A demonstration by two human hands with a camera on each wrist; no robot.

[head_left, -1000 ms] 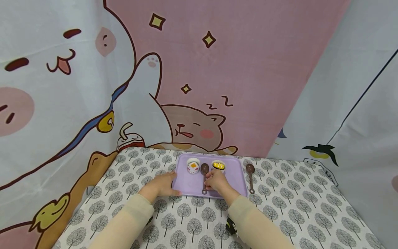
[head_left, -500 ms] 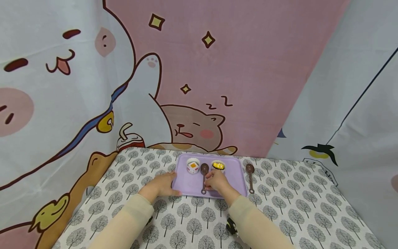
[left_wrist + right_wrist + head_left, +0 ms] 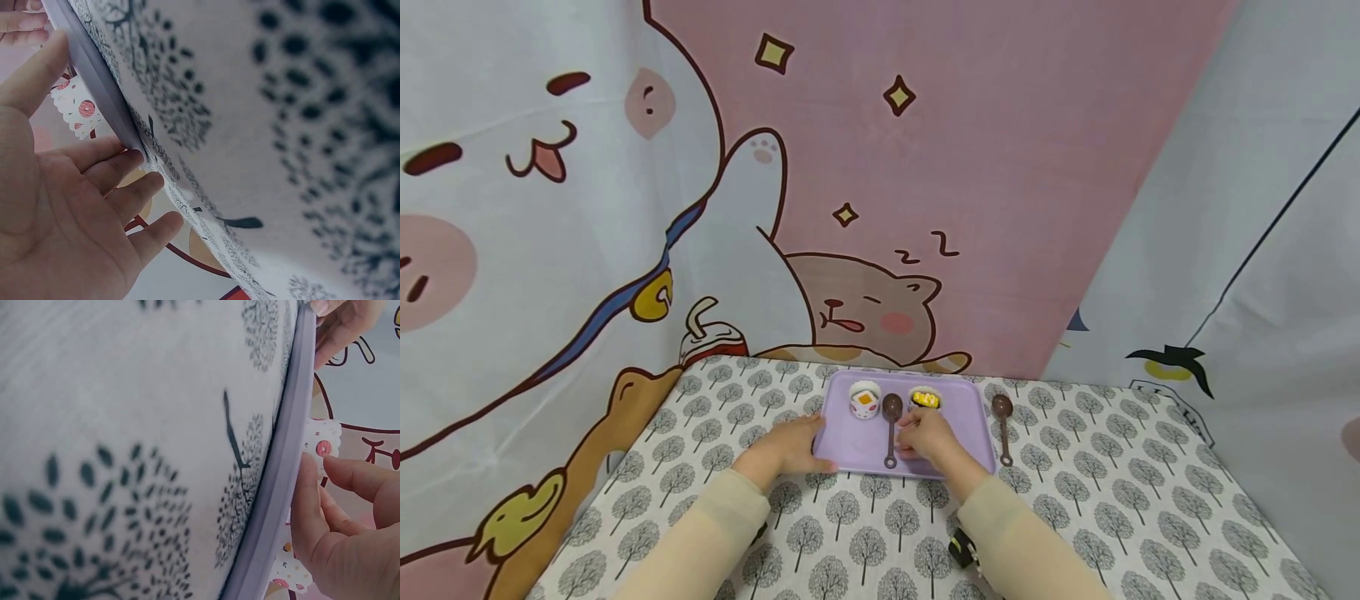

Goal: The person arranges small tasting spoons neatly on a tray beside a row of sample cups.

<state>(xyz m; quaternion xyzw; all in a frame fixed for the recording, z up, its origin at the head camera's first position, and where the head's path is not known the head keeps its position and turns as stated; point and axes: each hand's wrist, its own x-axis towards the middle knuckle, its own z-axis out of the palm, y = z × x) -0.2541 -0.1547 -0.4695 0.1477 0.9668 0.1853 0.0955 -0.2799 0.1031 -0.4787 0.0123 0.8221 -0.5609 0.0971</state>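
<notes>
A lilac tray (image 3: pixel 850 446) lies on the table, a brown spoon (image 3: pixel 892 407) across its middle. Left of the spoon stands a white scalloped paper cup (image 3: pixel 865 402) with red patterns and an orange square inside. On its right, a similar cup holds a yellow food piece (image 3: pixel 924 400) with white zigzags, partly behind my right hand (image 3: pixel 928 437). That hand hovers low over the tray, beside the spoon's handle; in the right wrist view its thumb (image 3: pixel 350 475) and forefinger are apart, nothing between them. My left hand (image 3: pixel 790 446) rests at the tray's left edge, fingers spread (image 3: pixel 153 234).
A second brown spoon (image 3: pixel 1002 407) lies on the tree-print tablecloth (image 3: pixel 1075 467), just right of the tray. Behind the table hangs a cloth backdrop (image 3: pixel 1000 208) with cartoon animals. A small dark object (image 3: pixel 961 548) shows beside the right sleeve.
My right hand has shifted slightly right, its fingertips now a little away from the spoon's handle. The left hand keeps its place at the tray's edge.
</notes>
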